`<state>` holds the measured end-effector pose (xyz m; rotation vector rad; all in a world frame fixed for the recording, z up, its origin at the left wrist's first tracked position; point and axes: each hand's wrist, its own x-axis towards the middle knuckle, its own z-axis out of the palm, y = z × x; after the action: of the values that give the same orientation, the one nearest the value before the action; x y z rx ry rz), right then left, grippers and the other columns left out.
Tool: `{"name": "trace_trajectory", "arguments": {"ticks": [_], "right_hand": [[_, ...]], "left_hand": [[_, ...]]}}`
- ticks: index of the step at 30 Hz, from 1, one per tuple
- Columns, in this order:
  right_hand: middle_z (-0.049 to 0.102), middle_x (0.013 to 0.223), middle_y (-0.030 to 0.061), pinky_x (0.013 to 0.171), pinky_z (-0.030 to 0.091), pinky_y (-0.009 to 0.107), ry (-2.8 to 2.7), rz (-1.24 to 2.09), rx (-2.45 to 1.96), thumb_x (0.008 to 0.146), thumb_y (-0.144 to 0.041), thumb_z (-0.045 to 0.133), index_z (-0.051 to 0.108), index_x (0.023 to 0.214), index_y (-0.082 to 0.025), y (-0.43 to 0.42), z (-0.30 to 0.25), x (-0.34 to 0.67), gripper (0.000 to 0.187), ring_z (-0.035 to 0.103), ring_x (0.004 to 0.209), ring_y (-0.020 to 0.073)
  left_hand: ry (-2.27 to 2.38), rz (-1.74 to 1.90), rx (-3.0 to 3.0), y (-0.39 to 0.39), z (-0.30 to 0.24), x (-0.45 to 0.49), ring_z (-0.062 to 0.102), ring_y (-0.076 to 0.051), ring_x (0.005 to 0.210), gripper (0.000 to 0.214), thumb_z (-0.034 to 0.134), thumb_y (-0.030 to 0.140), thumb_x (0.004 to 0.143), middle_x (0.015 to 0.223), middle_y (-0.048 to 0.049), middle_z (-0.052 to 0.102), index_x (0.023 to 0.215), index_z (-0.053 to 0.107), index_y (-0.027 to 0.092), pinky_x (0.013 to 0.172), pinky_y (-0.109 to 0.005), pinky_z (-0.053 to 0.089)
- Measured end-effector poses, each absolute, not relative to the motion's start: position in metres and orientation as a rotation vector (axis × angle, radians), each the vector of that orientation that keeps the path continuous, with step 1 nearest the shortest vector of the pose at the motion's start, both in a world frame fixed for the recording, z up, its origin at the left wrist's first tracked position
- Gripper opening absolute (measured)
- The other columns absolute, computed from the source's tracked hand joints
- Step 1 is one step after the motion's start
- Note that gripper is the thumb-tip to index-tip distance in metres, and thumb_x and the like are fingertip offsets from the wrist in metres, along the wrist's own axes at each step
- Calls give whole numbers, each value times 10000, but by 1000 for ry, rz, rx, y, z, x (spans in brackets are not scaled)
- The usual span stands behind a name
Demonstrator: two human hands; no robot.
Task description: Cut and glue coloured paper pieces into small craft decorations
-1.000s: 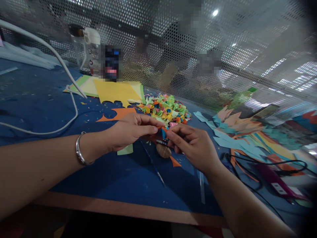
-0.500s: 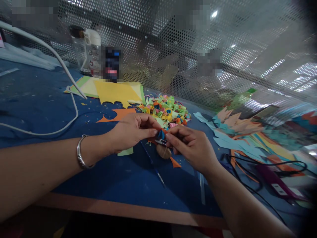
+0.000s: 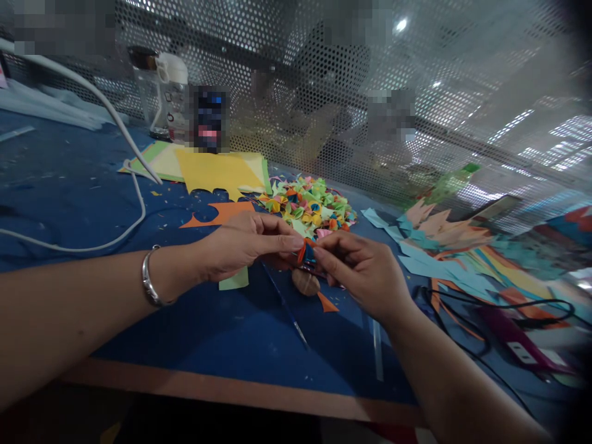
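Just on the near side of the heap of folded paper pieces (image 3: pixel 319 206), two hands meet over a small orange-and-blue paper piece (image 3: pixel 307 251)! The left hand (image 3: pixel 240 245) has thumb and fingertips pinched on its orange side; the right hand (image 3: pixel 363 268) grips its blue side between thumb and finger. Something dark and thin shows under the fingers, too masked to name. How far along? The heap is plump with green, yellow, orange and pink folds, so plenty looks done. The piece in hand is apart from the heap, already folded; whether its shaping is complete, I cannot tell. And there's uncut paper left: to the left of the heap lie a yellow sheet (image 3: pixel 213 168) and an orange sheet (image 3: pixel 229 213), both with rounded bites taken out. Nearer than the heap sits a rounded tan object (image 3: pixel 305 283).
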<state>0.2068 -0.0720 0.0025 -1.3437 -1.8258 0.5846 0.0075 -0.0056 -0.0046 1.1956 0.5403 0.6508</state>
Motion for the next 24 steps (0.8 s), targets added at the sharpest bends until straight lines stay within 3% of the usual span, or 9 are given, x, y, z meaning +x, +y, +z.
{"name": "trace_trajectory", "arguments": {"ticks": [12,24], "right_hand": [[553,586,-24,416,379,208,-1820,553,-1338,862,-333,627,635,750,-178,-72,4,206,191,488,460,79],[570,598,-8,417,387,213,-1786,578,-1349,853,-397,648,632,741,-185,-73,6,207,241,495,475,91]], "left_hand": [[523,638,1124,-6,0,8,648,-70,643,96,800,138,728,720,6,711,790,727,128,719,-232,548],[508,619,1115,-3,-2,6,666,-103,689,41,777,183,749,761,-38,735,761,774,144,738,-252,557]]}}
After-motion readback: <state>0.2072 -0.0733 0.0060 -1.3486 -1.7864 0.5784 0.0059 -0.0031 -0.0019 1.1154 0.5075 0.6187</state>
